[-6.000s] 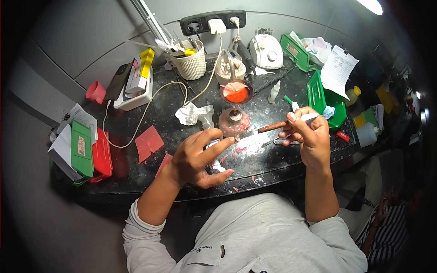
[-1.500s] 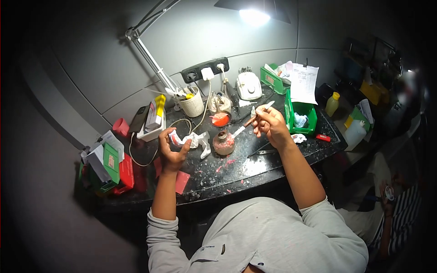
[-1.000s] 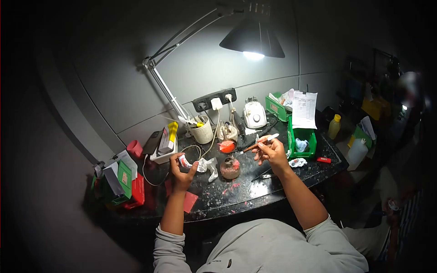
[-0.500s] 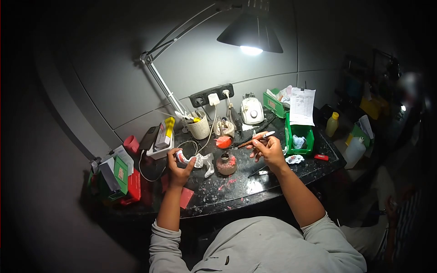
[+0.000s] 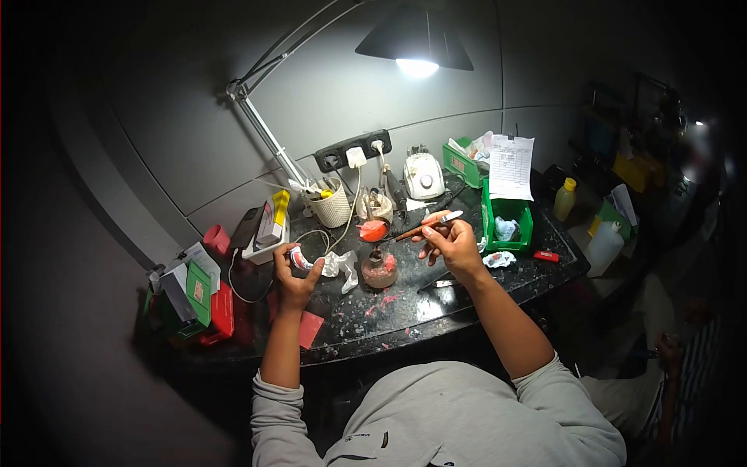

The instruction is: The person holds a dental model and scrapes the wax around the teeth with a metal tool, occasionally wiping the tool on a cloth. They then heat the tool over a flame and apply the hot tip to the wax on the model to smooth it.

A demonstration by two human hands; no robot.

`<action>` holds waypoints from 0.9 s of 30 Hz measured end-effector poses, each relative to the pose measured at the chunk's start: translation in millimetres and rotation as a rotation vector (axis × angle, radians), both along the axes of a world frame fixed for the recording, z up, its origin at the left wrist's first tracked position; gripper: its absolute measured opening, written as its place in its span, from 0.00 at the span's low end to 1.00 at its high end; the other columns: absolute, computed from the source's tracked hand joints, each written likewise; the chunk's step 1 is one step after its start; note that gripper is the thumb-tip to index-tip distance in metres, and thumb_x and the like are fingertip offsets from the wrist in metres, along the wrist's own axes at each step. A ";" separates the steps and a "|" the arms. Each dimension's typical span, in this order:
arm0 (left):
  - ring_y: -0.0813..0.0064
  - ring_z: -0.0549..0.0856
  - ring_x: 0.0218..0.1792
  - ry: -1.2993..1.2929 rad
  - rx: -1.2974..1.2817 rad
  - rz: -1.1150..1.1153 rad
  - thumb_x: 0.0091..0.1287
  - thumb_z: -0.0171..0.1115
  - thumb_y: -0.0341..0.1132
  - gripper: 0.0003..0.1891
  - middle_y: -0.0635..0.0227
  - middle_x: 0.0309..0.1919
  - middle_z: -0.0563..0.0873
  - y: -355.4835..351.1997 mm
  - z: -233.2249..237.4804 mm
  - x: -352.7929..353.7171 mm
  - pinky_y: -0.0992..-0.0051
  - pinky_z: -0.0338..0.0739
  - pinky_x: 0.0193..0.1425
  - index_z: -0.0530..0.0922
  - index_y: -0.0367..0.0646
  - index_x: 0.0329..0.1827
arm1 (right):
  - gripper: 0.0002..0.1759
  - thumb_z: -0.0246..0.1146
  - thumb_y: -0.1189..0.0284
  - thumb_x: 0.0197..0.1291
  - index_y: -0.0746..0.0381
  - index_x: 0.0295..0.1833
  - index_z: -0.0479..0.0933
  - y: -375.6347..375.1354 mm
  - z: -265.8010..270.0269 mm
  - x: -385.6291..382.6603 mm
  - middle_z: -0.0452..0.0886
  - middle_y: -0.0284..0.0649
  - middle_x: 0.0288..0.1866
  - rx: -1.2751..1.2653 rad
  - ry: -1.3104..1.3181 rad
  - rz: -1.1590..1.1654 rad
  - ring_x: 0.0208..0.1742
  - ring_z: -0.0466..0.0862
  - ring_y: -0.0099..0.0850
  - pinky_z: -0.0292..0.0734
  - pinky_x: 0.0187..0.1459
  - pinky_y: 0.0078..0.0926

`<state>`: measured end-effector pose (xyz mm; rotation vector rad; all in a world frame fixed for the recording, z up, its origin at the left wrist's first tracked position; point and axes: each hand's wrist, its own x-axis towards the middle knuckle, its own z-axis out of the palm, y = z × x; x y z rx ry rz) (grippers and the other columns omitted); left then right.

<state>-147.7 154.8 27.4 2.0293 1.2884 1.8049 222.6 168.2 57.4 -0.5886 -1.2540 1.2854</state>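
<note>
My right hand (image 5: pixel 455 245) pinches a wax knife (image 5: pixel 412 231) by its brown wooden handle, one metal end pointing up right. Its dark tip reaches left, right at the neck of a round glass spirit burner (image 5: pixel 379 272) smeared with pink wax. In my left hand (image 5: pixel 296 276), curled fingers grip a small white-and-red piece (image 5: pixel 299 258), partly hidden by the fingers. Crumpled white tissue (image 5: pixel 339 266) lies beside that hand. Just behind the burner, pink-red wax (image 5: pixel 373 229) rests in front of a cluttered jar (image 5: pixel 377 207).
A desk lamp (image 5: pixel 416 47) hangs overhead. Behind stand a tool cup (image 5: pixel 330 207), a white control box (image 5: pixel 423 177) and a power strip (image 5: pixel 331 161). Green bins (image 5: pixel 523 233) and a yellow bottle (image 5: pixel 566 198) stand right; pink wax sheet (image 5: pixel 310 330) lies near the front edge. A person is at far right.
The wax knife has moved left, bringing its tip to the burner's top. My left hand keeps its grip on the white-and-red piece. The whole view has shifted slightly.
</note>
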 end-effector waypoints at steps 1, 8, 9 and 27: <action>0.71 0.84 0.52 -0.003 0.004 -0.014 0.62 0.86 0.37 0.35 0.58 0.57 0.82 0.6 -0.4 -0.1 0.69 0.80 0.60 0.71 0.39 0.65 | 0.10 0.66 0.74 0.79 0.65 0.59 0.77 -0.8 0.8 0.3 0.92 0.47 0.43 0.001 -0.004 0.000 0.31 0.92 0.27 0.83 0.25 0.20; 0.67 0.84 0.56 -0.035 -0.014 -0.028 0.61 0.87 0.36 0.36 0.56 0.57 0.81 2.6 -2.4 -2.2 0.68 0.79 0.65 0.71 0.39 0.66 | 0.10 0.64 0.77 0.79 0.65 0.60 0.77 -1.3 1.3 2.0 0.92 0.51 0.46 0.016 -0.029 0.027 0.32 0.92 0.30 0.86 0.28 0.21; 0.67 0.84 0.56 -0.032 -0.008 -0.021 0.61 0.87 0.37 0.36 0.56 0.57 0.81 2.8 -2.5 -2.4 0.68 0.79 0.65 0.71 0.39 0.66 | 0.10 0.64 0.77 0.79 0.65 0.60 0.77 -1.4 1.2 1.6 0.92 0.51 0.46 0.018 -0.032 0.029 0.32 0.92 0.30 0.86 0.28 0.21; 0.70 0.82 0.57 0.060 -0.025 -0.003 0.63 0.85 0.33 0.36 0.60 0.57 0.80 -4.1 4.9 -1.3 0.68 0.79 0.66 0.70 0.38 0.68 | 0.12 0.67 0.75 0.77 0.64 0.60 0.77 -2.1 -0.5 3.1 0.92 0.49 0.46 0.055 -0.020 0.045 0.32 0.92 0.28 0.81 0.26 0.18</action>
